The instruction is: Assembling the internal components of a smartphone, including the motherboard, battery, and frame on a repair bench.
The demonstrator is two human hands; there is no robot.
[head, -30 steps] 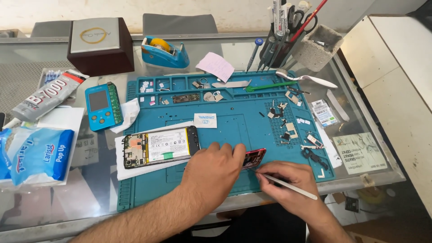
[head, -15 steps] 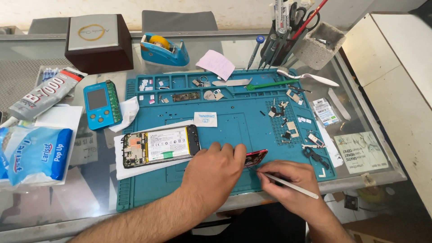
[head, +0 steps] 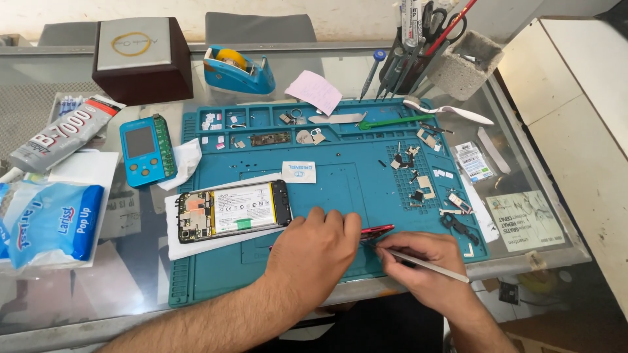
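On a glass counter (head: 340, 65), a teal repair mat (head: 347, 189) carries an opened phone (head: 232, 210). The left hand (head: 314, 252) presses flat, fingers closed over a thin red part (head: 378, 230) at the mat's front edge; the right hand (head: 422, 261) grips a slim metal tool (head: 432, 265) beside it. The part looks light, stiff and fragile, best held by its edges.

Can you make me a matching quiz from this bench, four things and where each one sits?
Things:
1. tape dispenser
2. opened phone
3. glue tube
4. tool cup

Places:
A. on white paper at the mat's left edge
B. far right corner of the table
C. behind the mat, beside the brown box
D. left of the small blue gadget

Pairs: 1-C, 2-A, 3-D, 4-B
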